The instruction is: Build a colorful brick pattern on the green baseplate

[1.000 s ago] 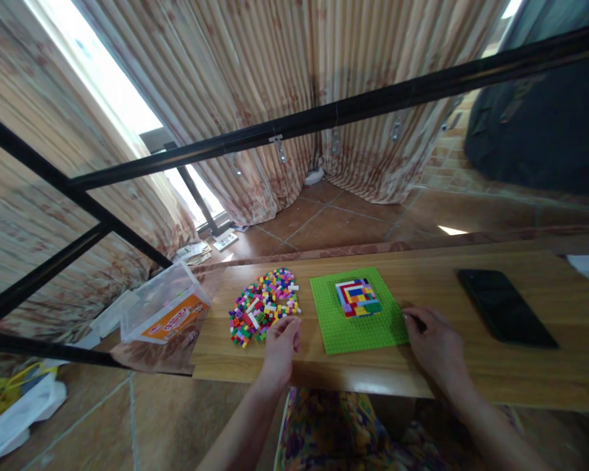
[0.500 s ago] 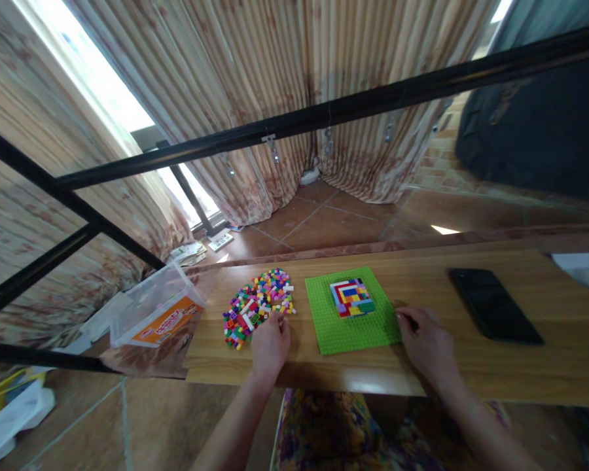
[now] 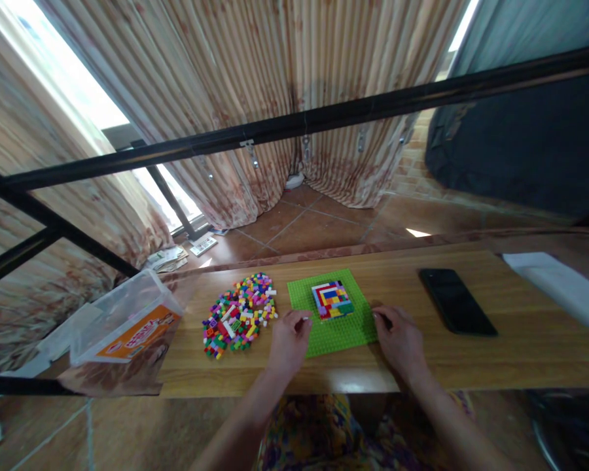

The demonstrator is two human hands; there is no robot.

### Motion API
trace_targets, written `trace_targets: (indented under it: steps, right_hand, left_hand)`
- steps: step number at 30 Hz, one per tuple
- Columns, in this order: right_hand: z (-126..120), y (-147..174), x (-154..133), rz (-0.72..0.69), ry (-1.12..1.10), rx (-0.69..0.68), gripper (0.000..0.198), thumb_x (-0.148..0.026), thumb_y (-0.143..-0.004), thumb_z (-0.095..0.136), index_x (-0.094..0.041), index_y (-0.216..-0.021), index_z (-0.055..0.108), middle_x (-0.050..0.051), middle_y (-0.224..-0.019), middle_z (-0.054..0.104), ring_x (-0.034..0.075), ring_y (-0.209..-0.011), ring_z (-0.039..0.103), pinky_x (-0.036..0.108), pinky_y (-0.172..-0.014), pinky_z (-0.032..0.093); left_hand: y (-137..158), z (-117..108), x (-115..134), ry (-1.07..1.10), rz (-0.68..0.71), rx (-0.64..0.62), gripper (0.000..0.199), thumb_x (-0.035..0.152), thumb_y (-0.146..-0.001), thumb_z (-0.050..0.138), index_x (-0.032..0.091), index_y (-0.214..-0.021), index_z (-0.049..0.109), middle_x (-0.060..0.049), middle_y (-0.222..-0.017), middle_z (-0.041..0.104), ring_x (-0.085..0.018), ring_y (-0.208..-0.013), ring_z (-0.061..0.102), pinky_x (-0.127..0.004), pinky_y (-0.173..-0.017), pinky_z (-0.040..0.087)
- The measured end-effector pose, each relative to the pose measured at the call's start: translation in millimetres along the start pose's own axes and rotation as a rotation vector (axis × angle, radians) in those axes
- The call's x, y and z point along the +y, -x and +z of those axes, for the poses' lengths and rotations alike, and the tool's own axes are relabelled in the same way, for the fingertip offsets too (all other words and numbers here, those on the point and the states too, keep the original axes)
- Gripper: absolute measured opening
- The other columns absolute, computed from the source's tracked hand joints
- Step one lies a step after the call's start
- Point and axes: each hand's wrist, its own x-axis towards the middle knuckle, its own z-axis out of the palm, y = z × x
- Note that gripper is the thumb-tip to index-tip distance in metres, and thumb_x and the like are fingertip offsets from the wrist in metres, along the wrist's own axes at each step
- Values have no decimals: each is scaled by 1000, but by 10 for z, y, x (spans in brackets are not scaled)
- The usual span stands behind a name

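While the block, lower ctr of frame, sits assembled on the plate, I note the pile, lower L, unbuilt. L hand: pinching pale brick, appar.; R hand: at plate edge, can't tell grip.

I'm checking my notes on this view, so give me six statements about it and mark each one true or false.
1. The loose bricks lie to the left of the green plate. True.
2. The right hand is at the plate's right edge. True.
3. The left hand is on the far right, beyond the phone. False: it is at the plate's left edge, and the phone lies to the right of both hands.
4. The build sits on the plate. True.
5. The box has a blue label. False: its label is orange.
6. The phone leans upright against the box. False: it lies flat on the table.
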Motion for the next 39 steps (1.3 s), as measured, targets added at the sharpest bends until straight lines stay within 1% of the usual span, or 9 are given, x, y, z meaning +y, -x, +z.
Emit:
trace_targets:
  steps: [3, 6, 8, 13, 17, 20, 23, 27, 39]
  right_hand:
    - [-1, -5, -17, 15, 0, -3, 21, -28, -89, 48, -19, -86, 66, 10, -90, 68, 23, -85, 62, 38, -78, 50]
    - [2, -9, -25, 26, -5, -1, 21, -27, -88, 48, -19, -86, 67, 10, -90, 69, 23, -86, 62, 39, -79, 50]
    - [5, -10, -26, 32, -8, -4, 20, -27, -88, 48, -20, -87, 67, 10, -91, 69, 23, -86, 62, 39, -79, 50]
    - [6, -12, -34, 46, -14, -5, 21, -27, -88, 48, -19, -86, 67, 10, -89, 68, 23, -84, 62, 38, -78, 49]
    - [-1, -18, -51, 46, -30, -3, 21, -26, -88, 48, -19, -85, 67, 9, -89, 68, 22, -84, 62, 37, -78, 49]
    - [-6, -21, -59, 46, -41, -6, 20, -25, -88, 47, -20, -85, 67, 9, -89, 68, 22, -85, 61, 37, -79, 49]
    - [-7, -20, -62, 50, -43, -9, 20, -25, -87, 48, -20, -85, 66, 9, -90, 68, 22, -85, 61, 37, -80, 49]
    - [-5, -19, -57, 57, -42, 2, 20, -25, -87, 48, -20, -85, 67, 9, -89, 68, 22, -84, 61, 37, -80, 49]
    - [-2, -18, -50, 53, -28, 1, 21, -27, -87, 48, -20, -85, 67, 9, -90, 68, 22, -85, 62, 37, -80, 49]
  left_hand:
    - [-65, 117, 91, 93, -13, -27, 16, 15, -81, 58, 19, -93, 66, -2, -81, 69, -14, -73, 63, -24, -68, 47]
    - [-105, 185, 162, 131, -7, -41, 7, 18, -81, 59, 19, -87, 62, 0, -77, 68, -13, -70, 63, -22, -66, 46]
    - [-115, 211, 182, 66, 26, -42, 1, 19, -81, 61, 20, -81, 61, 1, -76, 67, -13, -69, 62, -22, -67, 45]
    - [-149, 260, 190, -171, 149, -66, 4, 19, -82, 64, 20, -78, 63, -1, -79, 68, -14, -75, 61, -25, -72, 43]
    - [-231, 317, 206, -362, 293, -86, 2, 20, -83, 65, 21, -81, 66, -2, -83, 71, -18, -82, 62, -33, -86, 41]
    - [-294, 370, 214, -468, 351, -109, 4, 22, -85, 63, 21, -84, 66, -3, -86, 71, -19, -85, 62, -40, -96, 35]
    - [-335, 410, 228, -547, 344, -133, 5, 24, -85, 63, 21, -83, 66, -4, -85, 71, -20, -86, 62, -43, -102, 29]
    - [-362, 423, 262, -602, 330, -157, 4, 25, -84, 65, 21, -83, 66, -5, -87, 72, -22, -90, 62, -46, -104, 27]
    - [-354, 485, 275, -579, 285, -147, 7, 21, -85, 62, 20, -90, 66, -5, -88, 73, -23, -89, 62, -45, -101, 29]
